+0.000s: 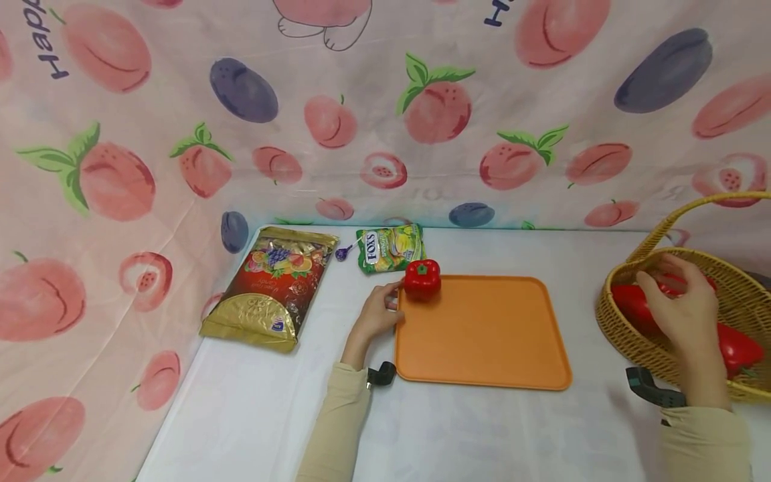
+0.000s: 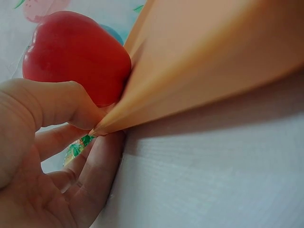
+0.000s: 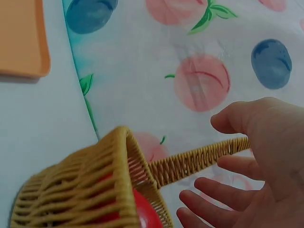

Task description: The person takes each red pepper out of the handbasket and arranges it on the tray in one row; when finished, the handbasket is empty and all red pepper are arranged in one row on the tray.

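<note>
We see the left hand (image 1: 379, 312) pinching the tray (image 1: 484, 335) beside 1 red pepper (image 1: 422, 281); the right hand (image 1: 688, 304), fingers loosely spread, hovers over the basket (image 1: 622, 343).

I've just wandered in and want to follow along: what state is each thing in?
Bell pepper: upright, stem up
Orange tray: carrying the bell pepper
Left hand: pinching the tray's rim
Basket: handle up, holding red items
Right hand: empty, over the basket
Large candy bag: lying flat
Fox's packet: lying flat
Lollipop: wrapped, lying down
</note>
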`<control>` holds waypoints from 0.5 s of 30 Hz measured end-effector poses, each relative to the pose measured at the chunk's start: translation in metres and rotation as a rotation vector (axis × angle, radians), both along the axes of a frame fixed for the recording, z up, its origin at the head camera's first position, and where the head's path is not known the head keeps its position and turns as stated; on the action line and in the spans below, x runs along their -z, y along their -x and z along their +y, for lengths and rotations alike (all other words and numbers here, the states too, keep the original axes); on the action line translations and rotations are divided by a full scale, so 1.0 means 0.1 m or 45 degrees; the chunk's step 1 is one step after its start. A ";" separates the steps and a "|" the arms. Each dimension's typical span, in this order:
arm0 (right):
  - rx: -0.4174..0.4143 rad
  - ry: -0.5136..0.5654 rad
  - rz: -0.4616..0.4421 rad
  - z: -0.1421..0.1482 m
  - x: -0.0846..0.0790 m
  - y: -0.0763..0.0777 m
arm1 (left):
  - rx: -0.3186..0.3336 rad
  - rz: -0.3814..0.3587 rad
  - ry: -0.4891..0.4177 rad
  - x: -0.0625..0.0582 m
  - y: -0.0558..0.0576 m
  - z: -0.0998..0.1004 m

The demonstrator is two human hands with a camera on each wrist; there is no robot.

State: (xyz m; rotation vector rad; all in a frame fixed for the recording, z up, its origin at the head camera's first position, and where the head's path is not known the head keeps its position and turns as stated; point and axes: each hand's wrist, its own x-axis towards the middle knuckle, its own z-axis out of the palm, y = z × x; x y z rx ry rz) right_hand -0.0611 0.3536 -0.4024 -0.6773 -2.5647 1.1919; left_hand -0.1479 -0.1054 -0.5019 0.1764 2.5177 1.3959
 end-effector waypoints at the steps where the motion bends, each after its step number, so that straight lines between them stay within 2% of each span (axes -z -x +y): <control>1: 0.001 -0.004 -0.013 0.02 0.00 0.00 | -0.001 -0.001 0.000 0.00 0.00 0.00; 6: -0.001 -0.042 -0.074 0.09 0.03 -0.03 | 0.005 0.006 0.000 -0.01 -0.01 0.00; 13: 0.071 -0.100 -0.131 0.18 0.14 -0.04 | 0.021 0.015 -0.002 0.00 0.00 -0.01; 15: 0.059 -0.102 -0.154 0.22 0.15 -0.05 | 0.021 0.019 -0.002 -0.01 0.00 -0.01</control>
